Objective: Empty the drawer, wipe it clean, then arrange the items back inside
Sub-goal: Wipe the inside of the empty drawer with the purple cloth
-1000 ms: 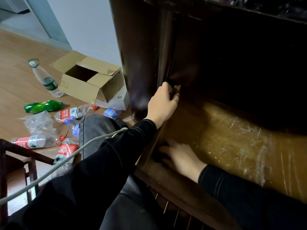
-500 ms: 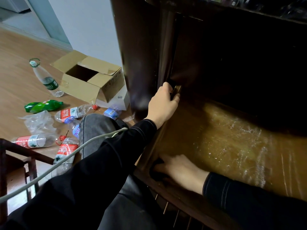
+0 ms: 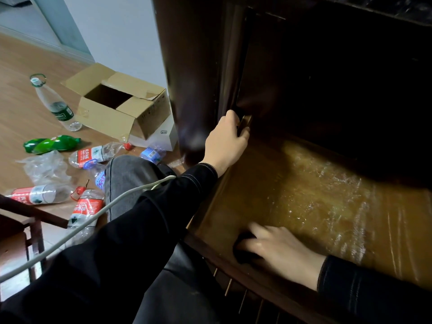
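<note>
Amber wood forms the bottom of the open drawer point(image 3: 311, 202), which sticks out of a dark cabinet point(image 3: 194, 66) and shows pale wet streaks across its middle and right. The left hand point(image 3: 225, 141) grips the drawer's left side wall where it meets the cabinet, with its fingers curled over the top edge. The right hand point(image 3: 282, 251) lies in the drawer's near left corner and presses a dark cloth point(image 3: 242, 253) against the bottom. Its fingers are spread fairly flat over the cloth, though slightly blurred. Both arms wear black sleeves.

On the floor point(image 3: 21, 113) to the left sit an open cardboard box point(image 3: 112, 113), a green bottle point(image 3: 51, 143) and several clear plastic bottles with red labels, all lying near a knee point(image 3: 126, 174) in grey jeans. A pale cable point(image 3: 93, 218) crosses the left sleeve.
</note>
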Demonstrator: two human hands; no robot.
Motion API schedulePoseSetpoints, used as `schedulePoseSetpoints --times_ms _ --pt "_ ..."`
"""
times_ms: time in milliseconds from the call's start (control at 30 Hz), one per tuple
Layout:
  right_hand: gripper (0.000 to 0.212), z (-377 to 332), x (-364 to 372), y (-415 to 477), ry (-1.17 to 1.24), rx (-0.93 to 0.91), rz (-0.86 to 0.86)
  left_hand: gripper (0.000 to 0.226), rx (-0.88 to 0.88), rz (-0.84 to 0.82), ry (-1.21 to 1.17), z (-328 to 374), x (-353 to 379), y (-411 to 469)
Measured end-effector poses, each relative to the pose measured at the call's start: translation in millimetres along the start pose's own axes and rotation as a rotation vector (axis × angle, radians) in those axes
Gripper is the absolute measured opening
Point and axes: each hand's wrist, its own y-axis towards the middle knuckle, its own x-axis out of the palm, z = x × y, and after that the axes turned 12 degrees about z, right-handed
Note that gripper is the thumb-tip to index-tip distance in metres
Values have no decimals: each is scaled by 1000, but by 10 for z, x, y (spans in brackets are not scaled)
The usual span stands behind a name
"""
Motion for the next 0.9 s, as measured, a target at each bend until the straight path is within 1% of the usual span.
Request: schedulePoseSetpoints --times_ms 67,100,133,167,200,233,267,300,333,400,433,500,567,667,733,767,800,833,900 --pt "41 -4 22 38 -35 -49 33 25 6 4 4 1 3 1" --pt "38 -55 -5 144 -40 -72 39 25 7 3 6 6 -1 1" --pt "30 -132 -14 275 -3 -63 33 25 7 1 6 11 -9 0" --pt "20 -207 -31 396 88 -15 28 24 6 -3 2 14 -15 -3" --pt "10 -239 -8 504 123 -41 84 24 6 -6 -2 16 -18 -5" --pt "9 -268 -8 572 159 -40 124 24 5 -11 -3 15 -21 -9" --pt "12 -277 -31 586 152 -69 131 24 6 -14 -2 12 -21 -10" --pt "15 -279 -73 537 140 -81 97 24 9 -15 0 9 -19 -10" --pt "22 -249 -29 444 125 -70 63 24 15 -14 3 3 -13 -8" --pt "35 -116 48 205 -44 -125 -2 24 35 -4 9 -7 4 0" --pt "37 -84 36 130 -64 -129 -9 24 44 4 11 -3 6 4" --pt "37 -82 31 145 0 -101 12 23 42 14 9 2 1 -4" --pt "36 -150 5 332 41 -81 75 23 36 9 3 11 -7 -12" --pt "33 -294 19 662 166 31 138 25 28 -1 -9 10 -24 -19" --pt "30 -261 112 681 233 74 126 25 21 -4 -10 5 -23 -20" --pt "27 -227 135 639 213 89 102 24 20 -4 -10 -1 -14 -21" --pt "25 -178 95 610 197 73 132 24 20 1 -10 -9 -1 -22" --pt "25 -91 91 623 206 122 152 24 18 6 -12 -16 7 -21" --pt "33 216 43 759 165 204 228 24 6 15 -14 -21 15 -11"
